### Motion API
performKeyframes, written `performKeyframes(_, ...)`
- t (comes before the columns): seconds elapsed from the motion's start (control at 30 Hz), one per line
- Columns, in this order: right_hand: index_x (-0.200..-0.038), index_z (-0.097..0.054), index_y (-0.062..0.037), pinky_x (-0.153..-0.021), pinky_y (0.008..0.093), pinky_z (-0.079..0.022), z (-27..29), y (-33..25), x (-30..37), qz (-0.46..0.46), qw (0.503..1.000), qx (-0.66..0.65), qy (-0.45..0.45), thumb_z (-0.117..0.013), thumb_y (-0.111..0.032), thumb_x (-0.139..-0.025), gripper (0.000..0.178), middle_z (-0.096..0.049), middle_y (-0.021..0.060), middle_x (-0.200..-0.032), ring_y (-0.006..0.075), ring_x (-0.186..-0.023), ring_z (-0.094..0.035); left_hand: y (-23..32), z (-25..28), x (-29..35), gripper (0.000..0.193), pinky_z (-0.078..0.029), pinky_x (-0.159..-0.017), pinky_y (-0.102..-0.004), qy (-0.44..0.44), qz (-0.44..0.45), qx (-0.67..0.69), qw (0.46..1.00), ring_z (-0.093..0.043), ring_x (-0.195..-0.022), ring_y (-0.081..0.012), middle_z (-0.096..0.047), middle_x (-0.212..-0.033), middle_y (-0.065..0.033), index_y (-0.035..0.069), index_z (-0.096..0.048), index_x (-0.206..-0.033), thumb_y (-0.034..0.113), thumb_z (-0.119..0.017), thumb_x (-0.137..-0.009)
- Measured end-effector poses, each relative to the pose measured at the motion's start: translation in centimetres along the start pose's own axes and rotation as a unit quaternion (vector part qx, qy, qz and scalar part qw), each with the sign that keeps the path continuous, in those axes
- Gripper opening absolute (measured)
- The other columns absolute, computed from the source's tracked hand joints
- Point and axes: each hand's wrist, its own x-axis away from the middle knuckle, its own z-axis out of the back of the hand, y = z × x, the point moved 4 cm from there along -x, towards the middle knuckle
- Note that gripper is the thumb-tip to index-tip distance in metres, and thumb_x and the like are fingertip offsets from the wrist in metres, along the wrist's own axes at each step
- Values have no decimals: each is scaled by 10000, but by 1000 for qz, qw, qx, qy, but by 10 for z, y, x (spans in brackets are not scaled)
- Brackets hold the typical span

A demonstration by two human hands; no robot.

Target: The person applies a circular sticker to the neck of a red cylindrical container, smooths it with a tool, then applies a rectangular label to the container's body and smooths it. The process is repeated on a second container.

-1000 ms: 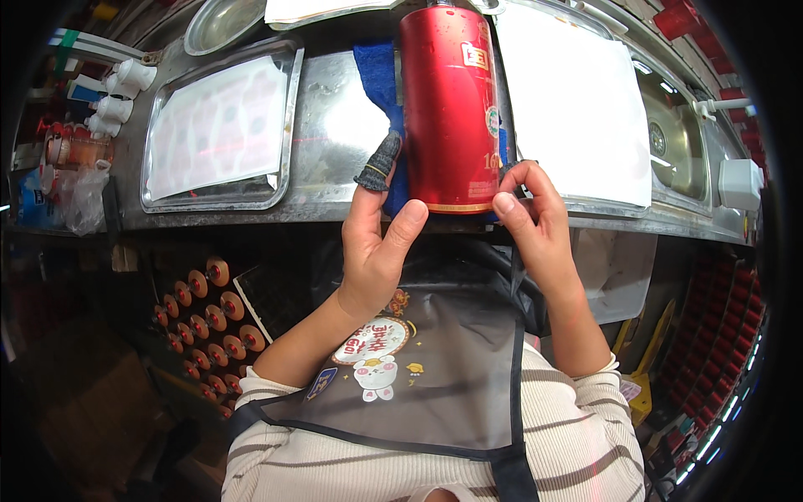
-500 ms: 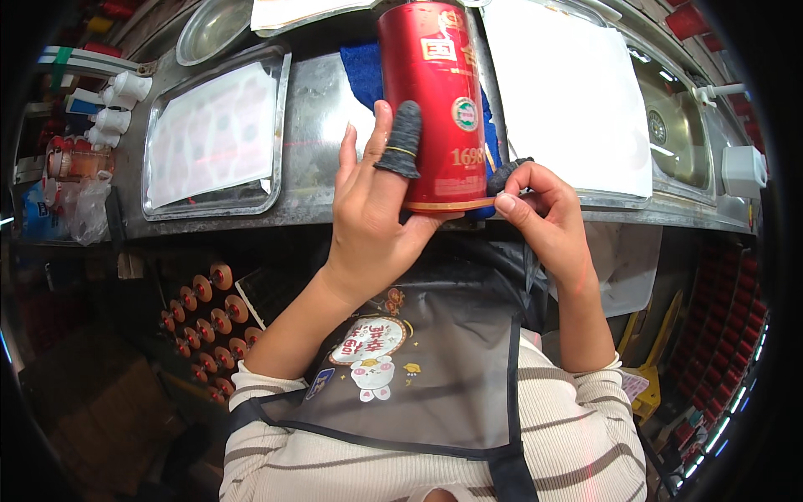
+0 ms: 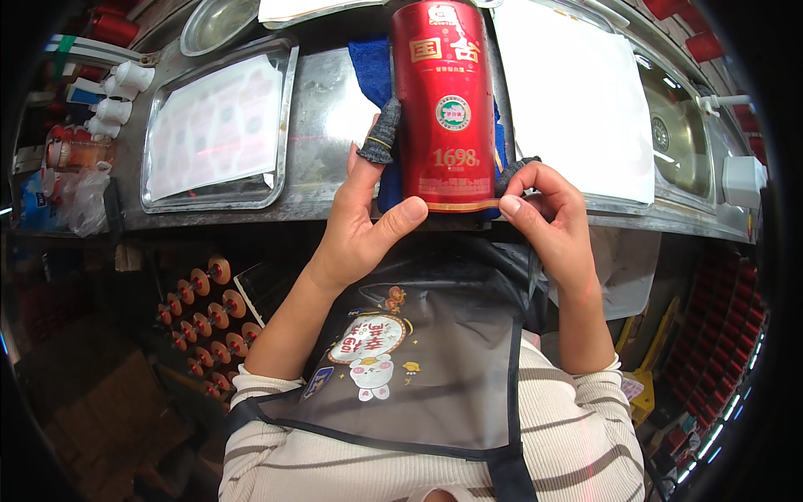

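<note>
Red canister (image 3: 443,105) lies on its side on a blue cloth (image 3: 372,71) at the front edge of the steel desk (image 3: 322,117), label face up, bottom end toward the person. Left hand (image 3: 364,226) steadies it: thumb across the near end, index finger in a grey knit cot resting against the left side wall; fingers spread, cupping rather than clamping. Right hand (image 3: 548,222) is at the bottom right corner, thumb and index pinched together on the gold band (image 3: 456,205) at the rim; can't tell whether they hold a tape end or just press the edge. Judgement: the work is on that bottom band, mid-step; the band looks seated across the visible front, the right end is not finished, and the far side is hidden. Lined tray (image 3: 217,125) to the left and white sheet (image 3: 577,100) to the right carry no other canisters in view.
</note>
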Motion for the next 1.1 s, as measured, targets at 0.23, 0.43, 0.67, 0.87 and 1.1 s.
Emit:
performKeyframes(0.23, -898, -614, -36, -560, 152, -349, -2, 1, 0, 5, 1000, -15, 20, -728, -101, -917, 133, -598, -50, -797, -23, -630, -474, -2, -5, -2, 760, -247, -1200, -402, -3, 15, 18, 1000, -357, -1439, -254, -380, -1560, -154, 2, -273, -1568, 229, -675, -965)
performKeyframes(0.43, -884, -618, -38, -564, 151, -360, -3, 1, 0, 3, 1000, -15, 26, -735, -109, -915, 141, -600, -46, -807, -18, -639, -488, -2, -4, -1, 746, -265, -1201, -406, -15, 30, 47, 998, -350, -1454, -246, -353, -1586, -154, 4, -250, -1578, 188, -651, -976)
performKeyframes(0.67, -841, -628, -29, -604, 164, -412, -7, -2, 0, 11, 998, 27, 49, -769, -130, -890, 180, -544, 7, -931, 14, -681, -531, -1, -6, 0, 716, -250, -1208, -408, -14, 52, 140, 989, -333, -1466, -249, -337, -1596, -148, 11, -257, -1577, 163, -630, -984)
performKeyframes(0.87, -862, -595, -48, -614, 148, -383, -6, 1, 0, 30, 996, 63, 47, -731, -106, -913, 156, -589, -55, -791, -15, -681, -521, -3, -6, 1, 724, -245, -1211, -411, -15, 55, 158, 986, -324, -1472, -251, -330, -1602, -150, 8, -259, -1575, 173, -638, -981)
performKeyframes(1.1, -855, -590, -50, -611, 147, -383, -6, 2, 0, 25, 997, 54, 43, -732, -115, -911, 166, -599, -52, -791, -16, -679, -521, -2, -6, 0, 777, -260, -1205, -408, -8, 37, 76, 996, -339, -1464, -245, -342, -1597, -150, 2, -253, -1576, 225, -678, -966)
